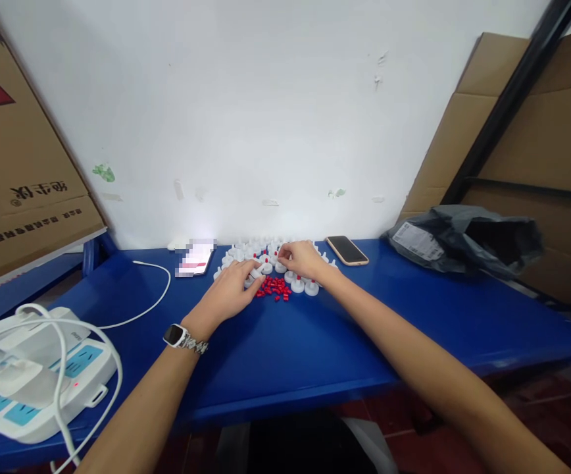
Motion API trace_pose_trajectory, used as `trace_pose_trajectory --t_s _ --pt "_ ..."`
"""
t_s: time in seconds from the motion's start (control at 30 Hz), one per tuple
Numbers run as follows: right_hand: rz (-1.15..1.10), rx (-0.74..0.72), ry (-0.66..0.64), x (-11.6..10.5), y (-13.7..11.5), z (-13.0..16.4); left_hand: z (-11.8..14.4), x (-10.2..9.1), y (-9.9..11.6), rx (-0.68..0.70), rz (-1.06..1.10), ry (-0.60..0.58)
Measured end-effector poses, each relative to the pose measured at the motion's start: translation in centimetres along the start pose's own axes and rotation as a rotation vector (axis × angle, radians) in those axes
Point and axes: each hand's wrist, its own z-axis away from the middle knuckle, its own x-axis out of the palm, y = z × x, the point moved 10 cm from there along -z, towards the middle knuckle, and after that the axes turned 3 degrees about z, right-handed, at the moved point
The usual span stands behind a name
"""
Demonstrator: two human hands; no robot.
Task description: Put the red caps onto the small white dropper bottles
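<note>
On the blue table [315, 336], close to the wall, lies a cluster of small white round plastic parts [246, 250], some with a red tip. In front of them sits a heap of tiny red pieces [275, 288]. My left hand [231, 289], with a wristwatch on the wrist, rests at the left of the heap and pinches one white part [256, 271] between its fingertips. My right hand [302, 259] lies on the white parts just behind the heap, its fingers curled over them; whether it grips one is hidden.
A phone [347, 250] lies face up to the right of the parts, another phone [195, 259] to their left with a white cable. A white power strip [33, 375] occupies the near left corner. A grey plastic bag [463, 240] rests at right. Cardboard boxes stand on both sides.
</note>
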Motion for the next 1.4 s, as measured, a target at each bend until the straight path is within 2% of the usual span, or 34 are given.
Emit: trace_pose_trajectory --t_s 0.1,0.33,0.47,0.63,0.73,0.87,0.97,1.17,1.3,1.4 --pt "0.024 -0.008 0.014 -0.9 -0.7 0.9 -0.1 0.1 0.0 0.013 -0.008 -0.006" --pt "0.084 -0.253 -0.089 -1.2 -4.8 5.9 -0.1 0.4 0.2 0.052 0.01 -0.012" --pt "0.134 -0.3 -0.121 -1.0 -5.6 7.7 -0.1 0.5 0.3 0.061 0.039 -0.011" --pt "0.191 -0.333 -0.099 -0.9 -6.1 8.2 -0.1 0.5 0.5 0.052 0.054 -0.015" --pt "0.013 -0.278 0.004 -1.7 -5.7 7.5 0.1 0.4 1.0 0.059 0.062 -0.015" --pt "-0.451 0.005 0.28 -3.3 -2.5 6.1 0.2 0.4 2.2 0.097 0.1 -0.019" --pt "-0.645 0.093 0.343 -2.7 -1.7 5.7 0.2 0.4 3.0 0.126 0.126 -0.025" --pt "-0.671 0.072 0.308 -2.3 -3.0 6.0 0.3 0.4 3.8 0.161 0.176 -0.011" --pt "-0.553 0.067 0.275 -2.6 -3.6 6.4 0.3 0.2 3.7 0.161 0.185 0.019" --pt "-0.459 0.007 0.243 -2.8 -4.4 6.5 0.4 0.0 4.0 0.186 0.196 0.027"
